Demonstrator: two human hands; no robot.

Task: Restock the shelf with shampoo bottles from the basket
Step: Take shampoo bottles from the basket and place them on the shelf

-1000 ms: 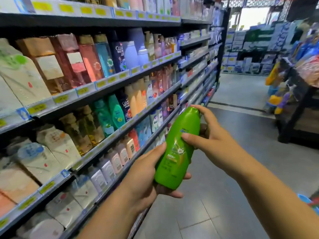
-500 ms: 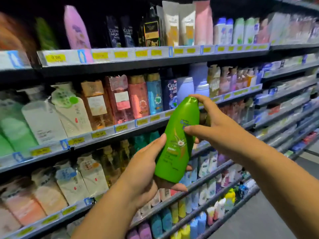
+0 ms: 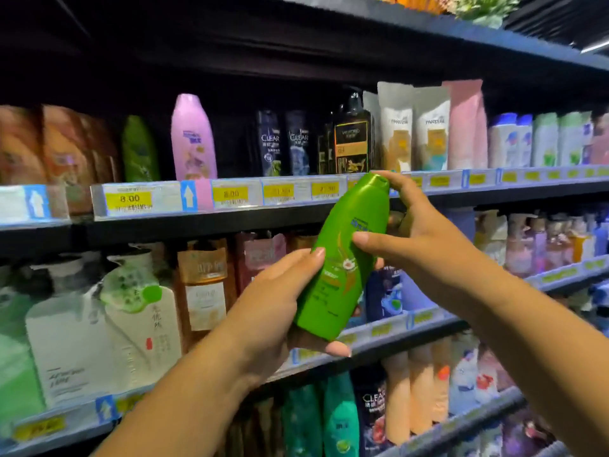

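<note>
**Operator:** What is taking up the largest area?

**Inspector:** The shelf (image 3: 296,222) is spanning the whole view in several tiers. Each tier is carrying rows of bottles and pouches behind a rail of yellow price labels (image 3: 131,199).

**Operator:** Where is the task item sitting?

**Inspector:** The green shampoo bottle (image 3: 342,258) is being held in the air in front of the shelf. It is tilting with its cap toward the upper right, and the cap is overlapping the label rail of the upper stocked tier.

**Operator:** What are the hands doing?

**Inspector:** The left hand (image 3: 273,311) is grasping the bottle's lower half, with the thumb lying along the side and the fingers wrapping under the base. The right hand (image 3: 425,245) is grasping the upper half, with the thumb pressing on the front label and a finger reaching to the cap.

**Operator:** Which shelved items are standing nearby?

**Inspector:** A pink bottle (image 3: 192,140) and a darker green bottle (image 3: 140,150) are standing upright on the upper tier, left of the held bottle. Two dark bottles marked CLEAR (image 3: 270,143) are standing to their right.
</note>
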